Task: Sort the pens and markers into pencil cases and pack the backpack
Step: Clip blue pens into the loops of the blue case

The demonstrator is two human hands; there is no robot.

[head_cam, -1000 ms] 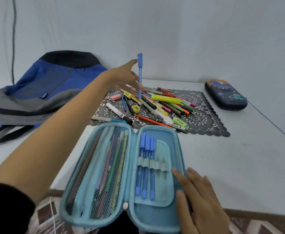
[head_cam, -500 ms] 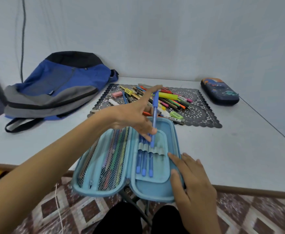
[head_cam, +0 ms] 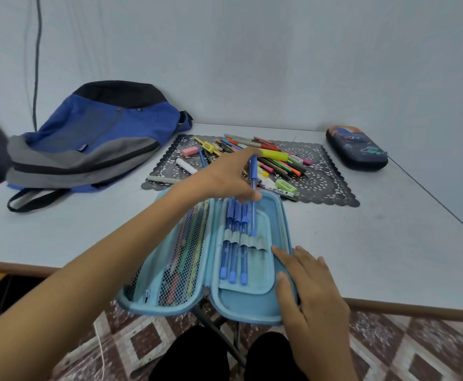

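A blue pen (head_cam: 253, 196), pinched by the left hand (head_cam: 224, 180), stands tip-down in the right half of an open light-blue pencil case (head_cam: 252, 309) at the table's near edge, beside three looped blue pens (head_cam: 234, 243). Its mesh pocket (head_cam: 180, 259) holds coloured pens. The right hand (head_cam: 312, 292) lies flat on the case. Beyond: loose pens (head_cam: 266, 158) on a mat (head_cam: 323, 171), one closed dark case (head_cam: 356, 148) far right, one backpack (head_cam: 101, 133) far left.

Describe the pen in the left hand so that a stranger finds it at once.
Find the open light blue pencil case at the near edge of the table. In its right half three blue pens sit in elastic loops. The held pen stands just right of them, pinched by the left hand and not yet through a loop.
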